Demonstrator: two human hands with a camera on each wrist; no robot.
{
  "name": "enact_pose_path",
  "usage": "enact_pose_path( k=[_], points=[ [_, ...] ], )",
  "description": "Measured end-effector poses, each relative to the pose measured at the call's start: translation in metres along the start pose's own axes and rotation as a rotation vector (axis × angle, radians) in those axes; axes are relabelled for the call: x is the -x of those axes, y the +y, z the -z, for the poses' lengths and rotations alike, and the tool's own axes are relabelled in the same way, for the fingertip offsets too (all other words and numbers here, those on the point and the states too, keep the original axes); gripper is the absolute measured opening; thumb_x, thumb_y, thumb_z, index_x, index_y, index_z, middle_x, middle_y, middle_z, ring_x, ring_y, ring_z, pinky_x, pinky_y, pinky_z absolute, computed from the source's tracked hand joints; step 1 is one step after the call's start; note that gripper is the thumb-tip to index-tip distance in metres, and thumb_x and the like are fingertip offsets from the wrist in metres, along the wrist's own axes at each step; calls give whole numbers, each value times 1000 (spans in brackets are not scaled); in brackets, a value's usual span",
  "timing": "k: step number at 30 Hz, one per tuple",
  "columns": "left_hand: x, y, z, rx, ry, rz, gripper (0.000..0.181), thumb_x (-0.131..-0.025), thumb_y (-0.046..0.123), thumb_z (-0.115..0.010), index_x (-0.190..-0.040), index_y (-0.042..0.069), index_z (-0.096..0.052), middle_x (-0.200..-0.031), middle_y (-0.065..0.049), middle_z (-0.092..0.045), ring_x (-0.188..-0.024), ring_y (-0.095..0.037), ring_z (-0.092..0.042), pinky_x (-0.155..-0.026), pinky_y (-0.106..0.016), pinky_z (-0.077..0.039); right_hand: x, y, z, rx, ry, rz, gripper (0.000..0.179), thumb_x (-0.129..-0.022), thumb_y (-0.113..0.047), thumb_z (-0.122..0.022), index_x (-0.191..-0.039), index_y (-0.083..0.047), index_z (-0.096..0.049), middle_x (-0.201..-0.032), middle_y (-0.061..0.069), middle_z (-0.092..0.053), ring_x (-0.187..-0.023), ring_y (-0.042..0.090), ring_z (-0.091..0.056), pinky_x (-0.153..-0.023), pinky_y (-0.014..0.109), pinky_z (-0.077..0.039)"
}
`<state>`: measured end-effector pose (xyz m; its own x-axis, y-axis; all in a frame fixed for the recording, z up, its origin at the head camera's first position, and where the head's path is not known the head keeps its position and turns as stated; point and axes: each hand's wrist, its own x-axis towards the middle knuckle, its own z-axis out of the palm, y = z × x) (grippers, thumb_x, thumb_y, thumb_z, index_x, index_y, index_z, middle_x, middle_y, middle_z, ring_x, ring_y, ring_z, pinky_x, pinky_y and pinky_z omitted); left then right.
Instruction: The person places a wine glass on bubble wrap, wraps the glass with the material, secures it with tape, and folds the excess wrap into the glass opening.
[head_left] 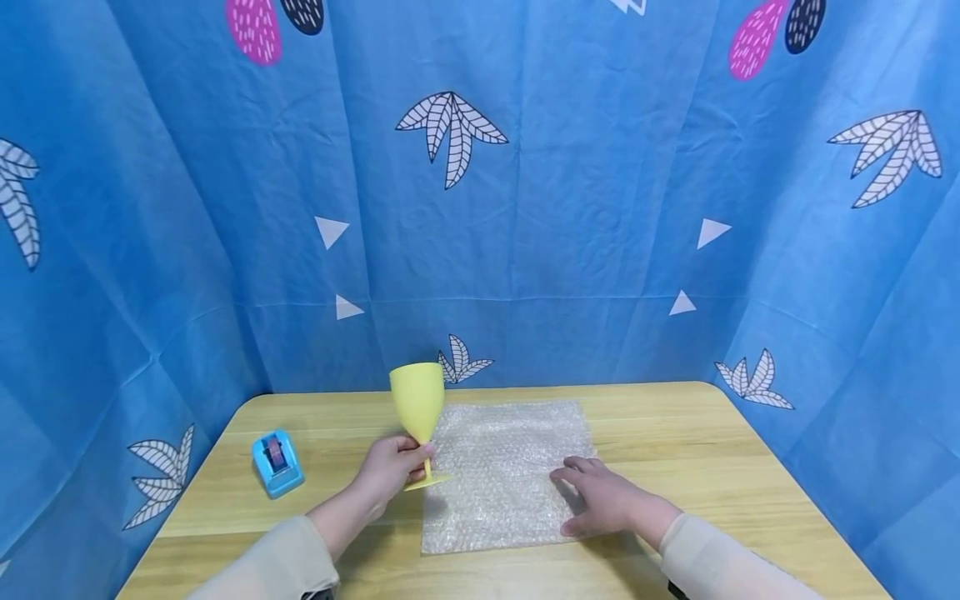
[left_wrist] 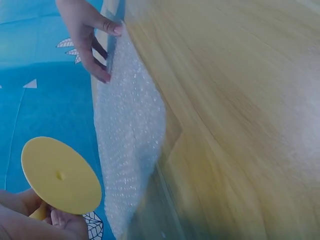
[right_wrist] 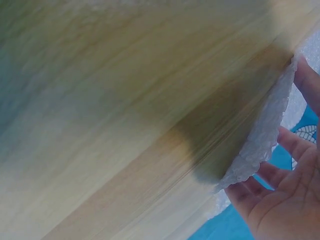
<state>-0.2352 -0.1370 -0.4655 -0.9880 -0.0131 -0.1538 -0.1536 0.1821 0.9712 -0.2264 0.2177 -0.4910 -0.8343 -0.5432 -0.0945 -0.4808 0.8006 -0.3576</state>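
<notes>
- Fingers [right_wrist: 294, 144] of the right hand [head_left: 609, 502] were spread, tips touching the right edge of the bubble wrap [head_left: 498, 500]. In the right wrist view that edge ran along thumb and fingertips. Forearm came out of a pale right sleeve [head_left: 720, 554].
- Left hand [head_left: 384, 469] pinched the stem [head_left: 428, 469] of the yellow cup [head_left: 417, 402] between thumb and fingers, just beside the wrap's left edge. Pale left sleeve [head_left: 277, 558] on that arm too.
- Something dark showed at each cuff in the head view, too cropped to identify.
- Bubble wrap lay between the two hands, spread out as one clear sheet, roughly square, near the middle of the table [head_left: 675, 433].
- Cup was in the left hand, bowl up, leaning slightly left as seen by the head camera. Left wrist view showed the underside of its round base [left_wrist: 60, 172], so it was held up off the table. From the head camera, the base overlapped the wrap's left edge.
- Blue tape dispenser [head_left: 282, 481] with a dark roll sat on the table, left of the left hand, well apart from the wrap.
- Table was light wood grain, far corners rounded.
- Blue curtain [head_left: 600, 167] stood behind and on both sides, printed with white leaves [head_left: 453, 129], white triangles [head_left: 330, 230], pink drops [head_left: 255, 29] and black drops [head_left: 303, 12].
</notes>
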Motion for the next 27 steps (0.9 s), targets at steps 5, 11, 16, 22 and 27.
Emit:
enact_pose_path(
  k=[5,11,16,22,27],
  points=[
    [0,2,-7,12,-47,33,24,-97,13,-66,-103,-10,-66,-97,-19,-69,-76,-13,-64,-69,-26,-58,1,0,0,-2,-4,3,79,-77,-42,-84,-141,-8,-52,-149,29,-40,-136,52,-36,-112,67,-28],
    [0,1,-13,-6,-87,56,26,-97,18,-68,-99,-8,-66,-95,-15,-69,-75,-13,-65,-69,-26,-58,1,-2,3,-6,-3,11,80,-76,-40,-85,-141,-6,-52,-148,30,-41,-135,53,-36,-111,67,-28],
    [-1,-2,-17,-50,-113,68,27,-95,23,-70,-94,-4,-66,-91,-11,-68,-74,-13,-64,-66,-26,-56,1,-2,4,-2,-2,12,79,-76,-38,-86,-140,-6,-53,-147,30,-41,-134,53,-37,-111,67,-29],
    [1,-4,-20,-99,-151,77,27,-94,24,-71,-80,3,-61,-79,-5,-62,-68,-14,-59,-60,-26,-52,1,-2,2,-7,-3,11,79,-76,-38,-86,-140,-7,-53,-147,31,-40,-134,54,-36,-111,68,-29],
    [0,-6,-22,-102,-160,83,29,-93,23,-72,-75,5,-59,-75,-4,-60,-66,-13,-58,-59,-25,-51,0,-2,1,-4,1,16,79,-76,-39,-85,-140,-8,-53,-147,31,-41,-134,54,-37,-111,67,-28]
  ],
)
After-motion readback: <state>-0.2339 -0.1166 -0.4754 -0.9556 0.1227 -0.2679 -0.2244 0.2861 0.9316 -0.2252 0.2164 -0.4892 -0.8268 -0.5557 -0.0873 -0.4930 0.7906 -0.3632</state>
